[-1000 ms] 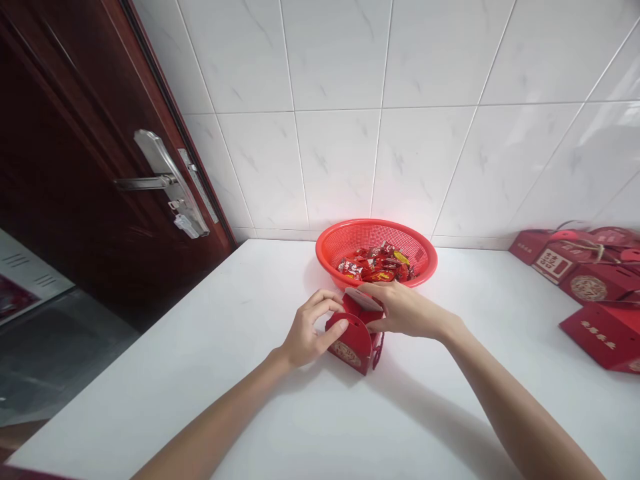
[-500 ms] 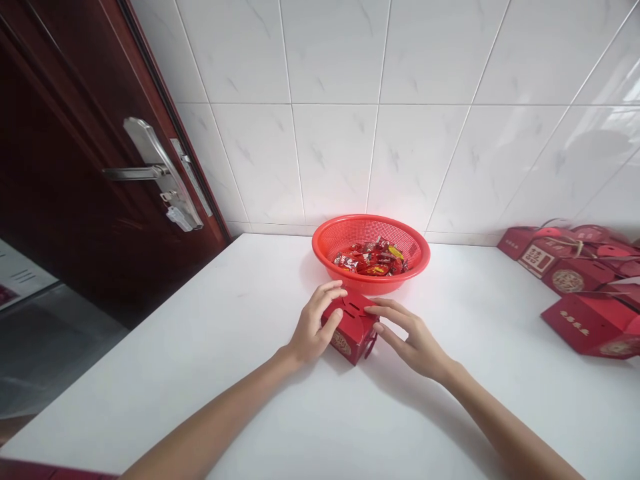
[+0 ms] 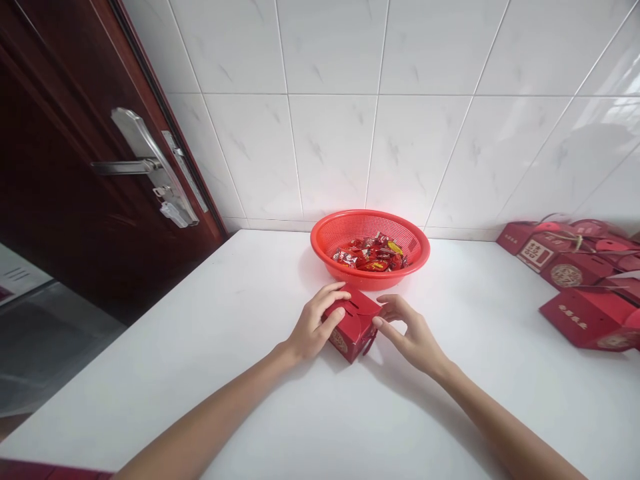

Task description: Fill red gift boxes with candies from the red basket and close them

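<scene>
A small red paper gift box [image 3: 361, 323] with slots in its folded top and a gold pattern on its side stands on the white table [image 3: 240, 400]. My left hand [image 3: 320, 320] is closed over its left part, fingers across the top and thumb on the near edge. At the right edge, my right hand [image 3: 413, 333] has its thumb and bent fingers against the top flap and corner. A dark red ribbon [image 3: 370, 343] hangs at the right side of the box.
Behind the box, a red plastic basket [image 3: 320, 243] holds wrapped candies [image 3: 373, 257]. Several red gift boxes with handles [image 3: 590, 317] are grouped at the right. A tiled wall [image 3: 330, 153] backs the table; a dark red door [image 3: 75, 133] stands at the left.
My right fingers have moved off the slotted top to the box's right edge. The left hand keeps its hold. The camera view has shifted slightly.
</scene>
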Demonstrator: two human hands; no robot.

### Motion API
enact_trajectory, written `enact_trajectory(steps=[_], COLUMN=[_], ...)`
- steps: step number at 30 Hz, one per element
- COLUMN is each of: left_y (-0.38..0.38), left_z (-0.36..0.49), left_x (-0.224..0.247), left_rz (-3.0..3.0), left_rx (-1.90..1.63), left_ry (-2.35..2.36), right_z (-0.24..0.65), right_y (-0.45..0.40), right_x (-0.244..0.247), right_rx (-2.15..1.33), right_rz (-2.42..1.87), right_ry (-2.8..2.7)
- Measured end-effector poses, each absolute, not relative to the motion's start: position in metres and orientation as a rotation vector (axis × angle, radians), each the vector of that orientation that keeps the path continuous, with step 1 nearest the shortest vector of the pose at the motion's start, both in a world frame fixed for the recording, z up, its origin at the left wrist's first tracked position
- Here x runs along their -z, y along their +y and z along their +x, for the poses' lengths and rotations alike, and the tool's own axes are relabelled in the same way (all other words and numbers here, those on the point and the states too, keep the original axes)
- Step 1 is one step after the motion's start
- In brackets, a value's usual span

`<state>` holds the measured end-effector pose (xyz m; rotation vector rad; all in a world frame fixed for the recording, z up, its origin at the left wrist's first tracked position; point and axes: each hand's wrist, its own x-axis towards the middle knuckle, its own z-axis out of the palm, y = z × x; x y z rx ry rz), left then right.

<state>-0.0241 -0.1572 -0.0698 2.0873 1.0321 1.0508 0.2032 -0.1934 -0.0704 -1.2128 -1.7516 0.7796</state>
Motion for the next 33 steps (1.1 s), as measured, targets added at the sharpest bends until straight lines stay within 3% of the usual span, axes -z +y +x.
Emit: enact_trajectory(steps=[7,19,25,33], left_y=[-0.158,-0.154,-0.158,-0.169], left_z=[-0.022,-0.021,-0.017,-0.007], left_x=[0.07,0.076,0.076,0.057], left_rz=[2.096,2.176,2.076,1.489], left_rx=[-1.062,-1.163,-1.19,-1.072], left_ry=[1.051,1.121,1.123,1.018], right_z=[0.205,0.207,0.231,0.226], right_y=[-0.195,-0.199,-0.201,-0.204], right_x=[0.064,0.049,0.024,0.031], right_rx=[-0.823,-1.471,-1.424,-1.325], right_rz=[-1.3,-0.936,-0.585,-0.776], right_ry=[-1.679,-1.232,-1.252,-1.476])
